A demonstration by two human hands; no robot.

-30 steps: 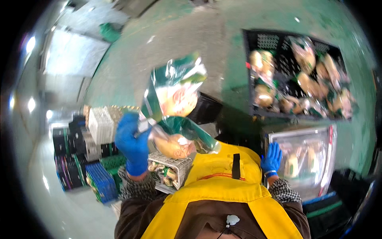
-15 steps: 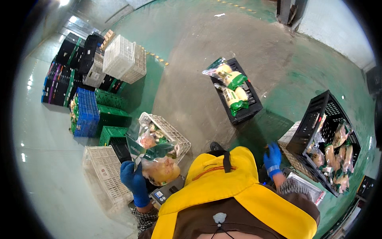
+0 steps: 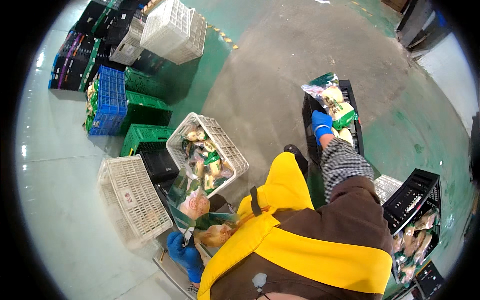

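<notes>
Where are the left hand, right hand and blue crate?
Left hand (image 3: 185, 253), head view: middle of the glove.
Right hand (image 3: 321, 121), head view: middle of the glove.
Blue crate (image 3: 113, 96), head view: outer lattice.

Right hand (image 3: 321, 122): fingertips out of our sight, so we can't tell its grip. Left sleeve (image 3: 192, 289) mostly hidden behind the yellow apron (image 3: 287, 180). Pair of bags (image 3: 195, 205) in left hand (image 3: 186, 255) covers part of the white crate (image 3: 225, 142) for us. Stacked black crates (image 3: 75, 55) cut by the upper-left rim. Blue crate (image 3: 112, 97): contents too small for us to identify.
</notes>
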